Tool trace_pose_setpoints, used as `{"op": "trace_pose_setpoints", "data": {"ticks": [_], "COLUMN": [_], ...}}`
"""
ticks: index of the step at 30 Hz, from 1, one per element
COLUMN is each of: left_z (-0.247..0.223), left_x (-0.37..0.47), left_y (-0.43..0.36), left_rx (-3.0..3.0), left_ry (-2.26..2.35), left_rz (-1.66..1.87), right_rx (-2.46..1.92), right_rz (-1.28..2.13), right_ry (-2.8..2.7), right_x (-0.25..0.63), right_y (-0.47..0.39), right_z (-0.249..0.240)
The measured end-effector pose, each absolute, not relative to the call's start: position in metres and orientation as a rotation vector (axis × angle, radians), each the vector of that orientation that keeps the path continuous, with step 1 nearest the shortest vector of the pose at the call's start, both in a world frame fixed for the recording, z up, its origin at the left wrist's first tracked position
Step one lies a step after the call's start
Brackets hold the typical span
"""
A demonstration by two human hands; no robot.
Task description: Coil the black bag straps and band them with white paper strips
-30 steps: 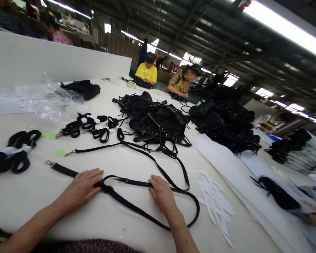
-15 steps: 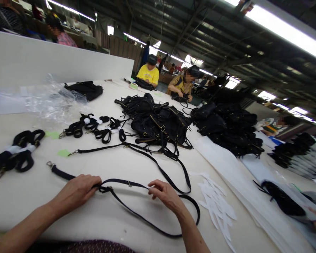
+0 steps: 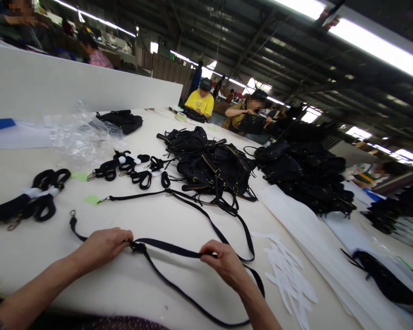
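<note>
A long black strap (image 3: 174,248) is stretched between my two hands, low over the white table. My left hand (image 3: 105,247) pinches it beside its buckle, and a short end with a metal clip hook (image 3: 73,213) lies out to the left. My right hand (image 3: 223,263) is closed on the same strap farther right, fingers and thumb pressed together. The rest of the strap loops round below and past my right wrist. Beyond it lies a second unrolled black strap (image 3: 137,195) with a clip at its left end.
Bundled black straps (image 3: 41,195) lie left, near crumpled clear plastic (image 3: 86,133). Black bags (image 3: 213,165) are heaped mid-table, with another pile (image 3: 299,174) to the right. White paper strips (image 3: 289,275) lie right of my right hand. Co-workers (image 3: 200,101) sit across the table.
My right hand, loosely curled before, has closed on the strap. The strap between my hands is now flatter and tauter, and the small slider seen on it no longer shows. The view shifted slightly.
</note>
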State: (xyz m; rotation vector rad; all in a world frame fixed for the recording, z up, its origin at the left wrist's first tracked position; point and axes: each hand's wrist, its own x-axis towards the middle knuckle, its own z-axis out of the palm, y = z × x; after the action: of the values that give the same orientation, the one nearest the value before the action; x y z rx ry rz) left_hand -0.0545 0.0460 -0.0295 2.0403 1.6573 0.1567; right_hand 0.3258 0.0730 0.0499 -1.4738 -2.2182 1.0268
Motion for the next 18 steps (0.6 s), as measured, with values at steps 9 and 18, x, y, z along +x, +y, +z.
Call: {"op": "trace_pose_setpoints", "data": {"ticks": [9,18], "left_z": [-0.020,-0.053], "left_x": [-0.086,-0.094], "left_y": [0.065,0.063], "left_rx": [1.633,2.126], "left_ry": [1.595,1.900], "left_rz": [0.127,0.439], "right_rx": [-0.908,-1.318], "right_rz": [-0.448,0.036], "right_ry": [-2.484,-2.532], "right_x": [0.386,0.399], "right_y": [0.042,0.001], "right_z": [0.063,0.009]}}
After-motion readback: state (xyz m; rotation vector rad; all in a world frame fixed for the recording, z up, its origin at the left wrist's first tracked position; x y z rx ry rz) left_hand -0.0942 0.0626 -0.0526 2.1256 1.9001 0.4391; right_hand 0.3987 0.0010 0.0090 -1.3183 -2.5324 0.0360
